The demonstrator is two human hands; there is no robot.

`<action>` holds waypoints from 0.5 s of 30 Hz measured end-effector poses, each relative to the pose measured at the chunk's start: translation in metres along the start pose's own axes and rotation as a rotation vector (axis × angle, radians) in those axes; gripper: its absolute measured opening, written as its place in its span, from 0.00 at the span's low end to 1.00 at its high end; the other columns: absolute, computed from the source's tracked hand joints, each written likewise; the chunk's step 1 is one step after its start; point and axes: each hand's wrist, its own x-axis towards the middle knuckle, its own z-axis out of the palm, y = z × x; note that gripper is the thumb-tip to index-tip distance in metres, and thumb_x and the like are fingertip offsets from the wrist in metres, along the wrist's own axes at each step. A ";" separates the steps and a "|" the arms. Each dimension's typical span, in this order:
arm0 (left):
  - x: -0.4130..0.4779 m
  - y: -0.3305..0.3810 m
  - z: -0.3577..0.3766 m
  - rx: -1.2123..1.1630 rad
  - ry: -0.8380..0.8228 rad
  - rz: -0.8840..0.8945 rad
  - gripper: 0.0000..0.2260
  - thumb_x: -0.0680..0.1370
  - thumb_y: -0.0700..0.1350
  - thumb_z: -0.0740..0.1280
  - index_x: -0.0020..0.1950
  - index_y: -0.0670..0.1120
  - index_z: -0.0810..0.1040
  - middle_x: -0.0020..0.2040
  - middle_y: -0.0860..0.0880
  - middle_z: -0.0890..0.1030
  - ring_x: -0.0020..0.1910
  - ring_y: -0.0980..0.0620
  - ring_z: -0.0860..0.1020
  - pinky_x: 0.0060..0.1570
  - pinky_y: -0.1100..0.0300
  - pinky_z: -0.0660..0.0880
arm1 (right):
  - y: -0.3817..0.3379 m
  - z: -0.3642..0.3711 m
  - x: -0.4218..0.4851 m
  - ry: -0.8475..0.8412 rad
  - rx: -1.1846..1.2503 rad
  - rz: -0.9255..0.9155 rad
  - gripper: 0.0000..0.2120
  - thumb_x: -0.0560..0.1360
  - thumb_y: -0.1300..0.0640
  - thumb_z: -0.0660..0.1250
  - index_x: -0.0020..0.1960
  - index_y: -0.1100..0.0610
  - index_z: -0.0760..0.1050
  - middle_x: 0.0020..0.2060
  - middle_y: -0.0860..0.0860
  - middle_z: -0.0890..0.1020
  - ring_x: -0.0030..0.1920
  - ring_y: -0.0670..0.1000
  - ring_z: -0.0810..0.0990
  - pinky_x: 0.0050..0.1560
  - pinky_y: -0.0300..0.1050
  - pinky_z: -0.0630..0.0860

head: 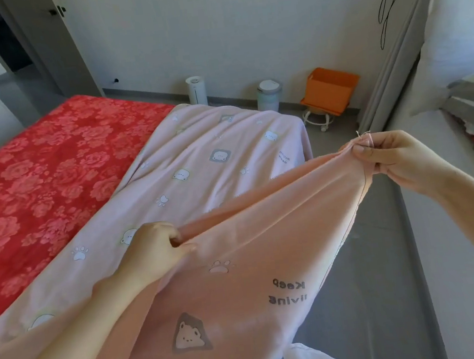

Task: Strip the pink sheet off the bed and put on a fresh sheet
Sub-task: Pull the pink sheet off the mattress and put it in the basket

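The pink sheet lies spread along the right side of the red floral blanket, its near edge lifted clear. We record: left hand, grip curled round the bunched hem; right hand, grip pinching the raised corner, loose threads showing. Orange bin stands by the far wall.
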 end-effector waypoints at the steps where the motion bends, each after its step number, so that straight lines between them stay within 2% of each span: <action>1: -0.004 0.003 -0.005 0.011 0.024 -0.014 0.19 0.66 0.48 0.78 0.24 0.52 0.69 0.25 0.53 0.72 0.29 0.56 0.71 0.31 0.61 0.65 | 0.003 0.000 0.002 0.036 0.001 0.009 0.29 0.49 0.35 0.80 0.44 0.52 0.85 0.41 0.49 0.85 0.42 0.47 0.83 0.41 0.39 0.80; 4: -0.016 0.006 -0.013 -0.038 0.061 -0.046 0.14 0.66 0.48 0.78 0.27 0.53 0.74 0.27 0.54 0.77 0.32 0.56 0.75 0.34 0.64 0.66 | 0.010 0.000 0.006 0.137 0.017 0.005 0.30 0.47 0.34 0.80 0.43 0.51 0.85 0.40 0.49 0.85 0.42 0.47 0.83 0.42 0.39 0.81; 7: -0.024 -0.003 -0.009 -0.038 0.062 -0.101 0.08 0.67 0.42 0.76 0.32 0.51 0.79 0.30 0.54 0.79 0.37 0.52 0.76 0.37 0.63 0.68 | 0.013 0.000 0.008 0.205 0.044 -0.008 0.30 0.45 0.34 0.79 0.40 0.51 0.85 0.38 0.49 0.85 0.40 0.46 0.83 0.42 0.37 0.80; 11: -0.031 -0.027 0.017 0.059 0.019 -0.102 0.04 0.69 0.35 0.72 0.36 0.43 0.83 0.30 0.53 0.79 0.33 0.50 0.77 0.36 0.60 0.70 | 0.020 -0.001 0.008 0.258 0.067 -0.006 0.30 0.44 0.36 0.79 0.39 0.52 0.85 0.36 0.48 0.85 0.38 0.46 0.83 0.39 0.36 0.79; 15: -0.028 -0.050 0.039 0.095 -0.011 -0.201 0.03 0.70 0.37 0.73 0.36 0.41 0.82 0.33 0.47 0.81 0.34 0.46 0.77 0.35 0.59 0.67 | 0.025 -0.001 0.008 0.236 0.080 0.006 0.29 0.46 0.37 0.80 0.40 0.54 0.85 0.37 0.50 0.85 0.39 0.47 0.83 0.40 0.36 0.79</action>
